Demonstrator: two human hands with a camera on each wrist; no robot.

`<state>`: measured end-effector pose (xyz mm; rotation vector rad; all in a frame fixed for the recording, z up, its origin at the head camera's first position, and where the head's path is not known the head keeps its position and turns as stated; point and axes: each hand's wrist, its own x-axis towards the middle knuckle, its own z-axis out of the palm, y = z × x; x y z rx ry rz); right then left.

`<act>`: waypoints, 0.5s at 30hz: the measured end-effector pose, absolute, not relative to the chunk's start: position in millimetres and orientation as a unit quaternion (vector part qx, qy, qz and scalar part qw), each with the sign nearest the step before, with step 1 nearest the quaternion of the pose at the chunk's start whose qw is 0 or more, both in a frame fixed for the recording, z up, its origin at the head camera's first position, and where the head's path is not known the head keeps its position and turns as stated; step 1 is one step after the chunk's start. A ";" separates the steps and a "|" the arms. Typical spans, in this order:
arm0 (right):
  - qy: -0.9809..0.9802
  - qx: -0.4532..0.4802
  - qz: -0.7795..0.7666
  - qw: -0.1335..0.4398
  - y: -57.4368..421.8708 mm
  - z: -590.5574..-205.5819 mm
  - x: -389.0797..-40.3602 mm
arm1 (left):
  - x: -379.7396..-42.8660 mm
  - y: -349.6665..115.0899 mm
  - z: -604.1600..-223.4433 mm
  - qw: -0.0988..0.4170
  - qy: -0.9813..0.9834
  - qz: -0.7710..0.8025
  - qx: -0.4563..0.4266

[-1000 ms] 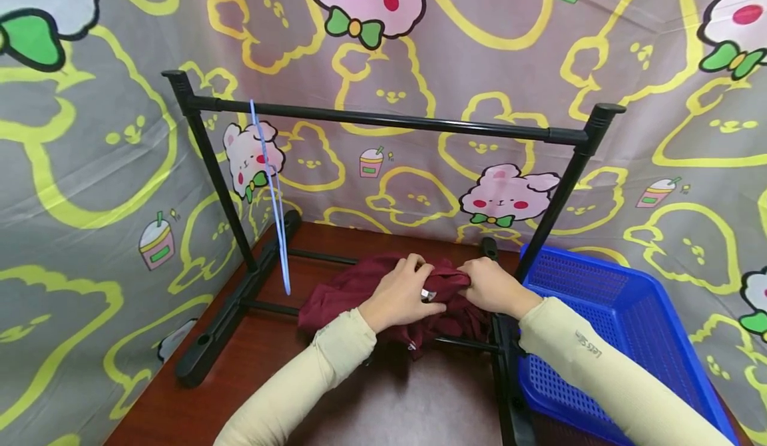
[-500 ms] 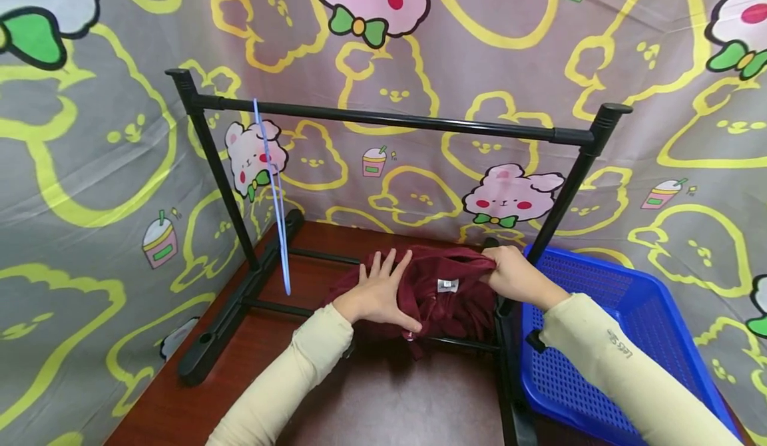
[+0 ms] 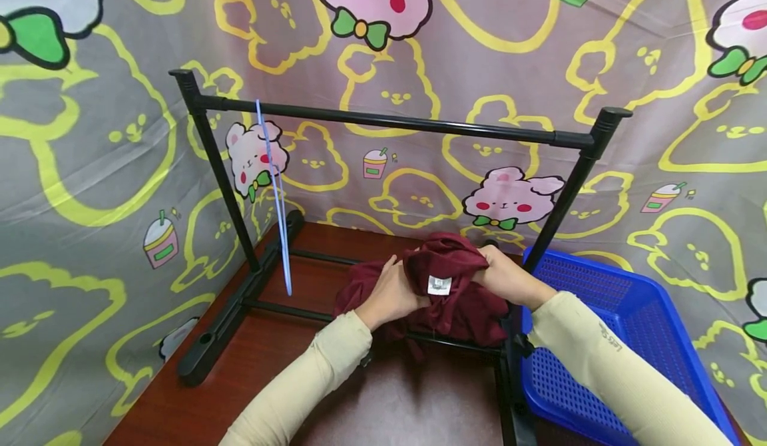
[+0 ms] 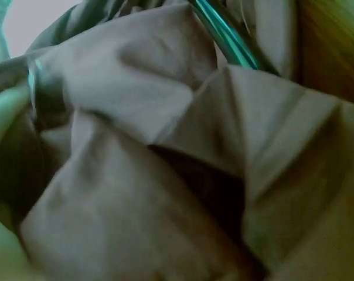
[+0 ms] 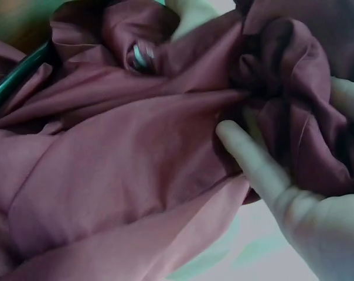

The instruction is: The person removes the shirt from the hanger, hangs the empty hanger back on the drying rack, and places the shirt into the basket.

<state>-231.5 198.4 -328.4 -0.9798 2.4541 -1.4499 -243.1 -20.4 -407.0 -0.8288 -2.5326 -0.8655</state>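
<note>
A dark red garment (image 3: 479,316) lies bunched over the lower bars of the black rack, its upper part lifted between my hands. A white label (image 3: 439,285) shows at its raised opening. My left hand (image 3: 397,294) grips the cloth on the left side of that opening. On the other side my right hand (image 3: 506,278) holds the gathered edge, with the thumb (image 5: 259,164) over the folds in the right wrist view. Wrinkled cloth (image 4: 136,205) fills most of the left wrist view. Folds hide many of my fingertips.
The black rack (image 3: 389,122) stands around the garment, its top bar above my hands. A light blue hanger (image 3: 279,213) hangs at its left end. A blue plastic basket (image 3: 659,313) sits at the right on the brown table (image 3: 287,353). Patterned cloth (image 3: 335,186) walls the back.
My left hand spread open on the cloth half a second ago, then took hold beside the label. The garment's opening has been raised and bunched between both hands.
</note>
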 end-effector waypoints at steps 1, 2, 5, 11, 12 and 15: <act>0.816 -0.322 -0.475 0.064 198.4 -327.3 -231.0 | -243.0 -20.4 -406.4 0.180 -0.884 -0.317 -0.292; 0.820 -0.316 -0.473 0.066 198.5 -325.8 -230.4 | -243.1 -20.5 -406.0 0.192 -0.878 -0.327 -0.291; 0.842 -0.288 -0.452 0.065 201.1 -320.7 -228.2 | -242.6 -22.9 -404.1 0.214 -0.867 -0.353 -0.278; 0.883 -0.266 -0.385 0.031 215.4 -306.5 -223.4 | -239.8 -27.2 -394.7 0.239 -0.872 -0.344 -0.253; 0.887 -0.268 -0.375 0.024 218.8 -303.7 -222.0 | -239.2 -27.2 -393.0 0.244 -0.873 -0.338 -0.253; 0.896 -0.274 -0.349 0.000 230.6 -296.3 -216.5 | -236.6 -25.7 -388.5 0.272 -0.867 -0.316 -0.273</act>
